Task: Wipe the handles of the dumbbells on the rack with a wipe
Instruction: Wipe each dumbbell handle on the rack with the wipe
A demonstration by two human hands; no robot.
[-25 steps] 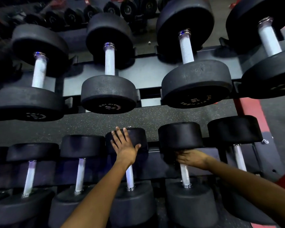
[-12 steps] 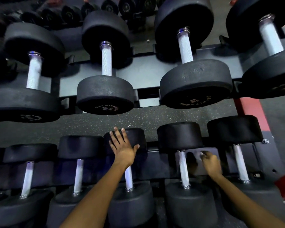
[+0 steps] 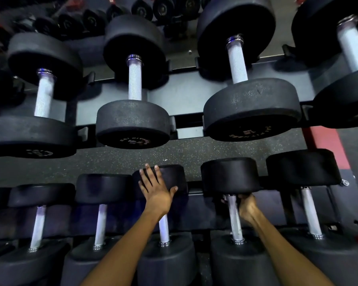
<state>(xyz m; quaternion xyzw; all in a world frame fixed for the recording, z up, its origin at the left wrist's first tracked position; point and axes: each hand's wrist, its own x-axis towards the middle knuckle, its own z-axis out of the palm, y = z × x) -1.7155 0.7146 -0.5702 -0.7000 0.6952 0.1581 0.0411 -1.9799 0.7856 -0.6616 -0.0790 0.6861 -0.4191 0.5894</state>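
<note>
Right hand (image 3: 246, 209): curled round the top of a lower-row dumbbell handle (image 3: 234, 219); the wipe itself cannot be made out.
Left hand (image 3: 156, 189): fingers spread flat on the neighbouring dumbbell head (image 3: 174, 178).
Handling: the steel bar looks stiff and knurled, the dumbbell likely heavy; wipe it in place, sliding down from the grip.

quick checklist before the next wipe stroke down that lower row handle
1. Right hand at the top of the handle, just under the far head: ok.
2. Grip closed round the handle: ok, fingers curl behind it.
3. Wipe between hand and handle: cannot tell, only a pale scrap shows by the fingers.
4. Left hand resting flat on the neighbouring dumbbell head: ok.
5. Handle bare below the hand for a downward stroke: ok.
</note>
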